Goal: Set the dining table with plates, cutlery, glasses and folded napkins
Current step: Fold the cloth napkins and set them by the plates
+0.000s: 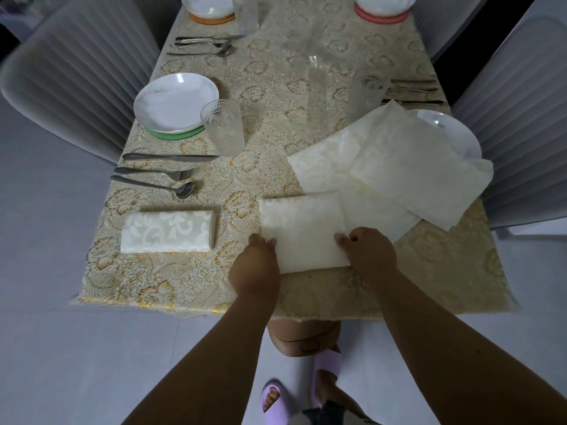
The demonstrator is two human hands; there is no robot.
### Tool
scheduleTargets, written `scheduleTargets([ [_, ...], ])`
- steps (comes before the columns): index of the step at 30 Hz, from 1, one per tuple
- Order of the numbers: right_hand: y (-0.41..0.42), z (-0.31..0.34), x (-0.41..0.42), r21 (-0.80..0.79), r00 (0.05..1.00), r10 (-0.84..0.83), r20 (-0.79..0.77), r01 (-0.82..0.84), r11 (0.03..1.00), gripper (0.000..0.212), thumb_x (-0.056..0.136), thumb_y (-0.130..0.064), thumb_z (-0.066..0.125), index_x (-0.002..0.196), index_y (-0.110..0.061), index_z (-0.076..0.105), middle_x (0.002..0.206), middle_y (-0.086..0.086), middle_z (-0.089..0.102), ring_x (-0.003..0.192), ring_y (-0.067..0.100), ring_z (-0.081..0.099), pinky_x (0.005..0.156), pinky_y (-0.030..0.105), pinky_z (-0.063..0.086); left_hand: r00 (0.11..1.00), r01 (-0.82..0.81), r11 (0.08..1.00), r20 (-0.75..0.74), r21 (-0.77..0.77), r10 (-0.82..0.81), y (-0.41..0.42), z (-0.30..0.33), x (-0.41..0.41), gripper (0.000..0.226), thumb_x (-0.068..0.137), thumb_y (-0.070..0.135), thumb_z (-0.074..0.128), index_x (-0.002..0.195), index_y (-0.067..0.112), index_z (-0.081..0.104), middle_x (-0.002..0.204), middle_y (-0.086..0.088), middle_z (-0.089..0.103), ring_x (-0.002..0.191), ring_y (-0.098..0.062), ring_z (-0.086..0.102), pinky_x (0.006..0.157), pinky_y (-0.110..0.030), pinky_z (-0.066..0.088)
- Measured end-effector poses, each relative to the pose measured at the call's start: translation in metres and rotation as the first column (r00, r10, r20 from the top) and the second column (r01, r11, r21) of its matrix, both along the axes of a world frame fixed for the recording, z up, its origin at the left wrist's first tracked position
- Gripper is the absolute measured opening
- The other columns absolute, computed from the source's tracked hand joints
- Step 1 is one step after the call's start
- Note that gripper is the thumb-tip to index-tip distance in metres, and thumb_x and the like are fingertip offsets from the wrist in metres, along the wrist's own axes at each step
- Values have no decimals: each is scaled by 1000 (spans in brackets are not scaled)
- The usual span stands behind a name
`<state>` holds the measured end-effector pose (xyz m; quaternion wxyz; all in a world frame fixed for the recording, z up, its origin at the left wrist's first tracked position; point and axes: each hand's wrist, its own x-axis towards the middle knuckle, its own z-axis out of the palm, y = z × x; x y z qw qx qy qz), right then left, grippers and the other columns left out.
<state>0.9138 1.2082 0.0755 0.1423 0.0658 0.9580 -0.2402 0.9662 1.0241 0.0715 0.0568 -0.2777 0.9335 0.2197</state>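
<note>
free: table centre [276, 96] | blocked: glass [223, 127] left, loose napkins [399, 167] right

There are four plates: one [176, 98] on a green mat, one [451, 133] partly under napkins, and two at the far end [208, 7] [383, 1]. I count three glasses [222, 127] [366, 93] [247, 12], and one folded napkin [167, 231] lies alone near another [302, 231] being folded, with two open napkins [322, 167] [414, 176] beside it. On the left I see two knives [168, 157] [208, 37], two forks [153, 172] [202, 43] and two spoons [156, 185] [202, 52]; the cutlery [411, 87] on the right is too blurry to count.
</note>
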Motion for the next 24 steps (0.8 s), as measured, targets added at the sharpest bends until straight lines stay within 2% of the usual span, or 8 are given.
scheduleTargets([
  [5,-3,-5,7,53,999,-37,-37,39,998,46,96,-46,45,59,-19,39,61,-2,41,66,22,47,62,29,33,988,-33,996,-156,-83,20,-4,-9,-3,36,94,45,49,107,11,49,94,-11,62,85,-31,60,58,-33,39],
  [8,-4,-9,7,66,998,-34,-47,37,997,45,96,-46,44,59,-21,37,62,-4,39,69,21,48,64,29,34,786,239,873,-443,-426,-431,-11,-21,2,27,90,31,49,107,10,51,95,-13,64,83,-32,61,69,-38,43],
  [10,-3,-8,6,63,998,-36,-60,40,997,45,96,-46,45,59,-21,36,61,-4,39,70,21,48,64,28,34,593,534,674,-342,-511,-729,-13,-32,9,35,93,32,45,122,14,54,117,-10,65,106,-31,62,93,-44,38],
  [12,-2,-8,5,63,998,-38,-49,41,997,42,95,-47,46,62,-21,40,63,-4,42,71,22,51,64,28,34,564,694,580,-178,-427,-806,-18,-37,15,52,96,44,37,140,19,47,145,-5,47,135,-25,43,111,-49,22],
  [15,-7,0,7,158,978,-56,-202,89,983,32,86,-45,60,86,-14,53,81,3,56,82,27,57,67,33,43,598,749,576,-40,-327,-801,-24,-40,18,63,96,57,28,151,26,25,158,1,22,147,-19,19,116,-50,11],
  [19,-15,1,8,353,827,238,-510,-51,934,46,64,-30,79,100,-8,60,93,11,60,85,31,57,73,37,42,601,755,574,-18,-317,-799,-23,-38,17,64,96,61,23,151,28,24,158,1,19,147,-19,14,117,-49,9],
  [22,-35,0,15,217,704,376,-603,-309,926,39,82,-32,60,112,-7,63,107,11,65,99,28,62,89,32,40,601,760,579,-20,-295,-799,-23,-37,17,63,97,60,18,150,27,27,158,-1,24,147,-20,16,116,-51,13],
  [24,-49,3,23,80,742,488,-460,-513,855,58,94,-49,37,128,-6,56,130,12,58,121,24,54,104,26,34,595,768,578,-25,-275,-803,-23,-36,17,65,97,59,11,151,26,23,159,-1,21,148,-20,10,116,-52,11],
])
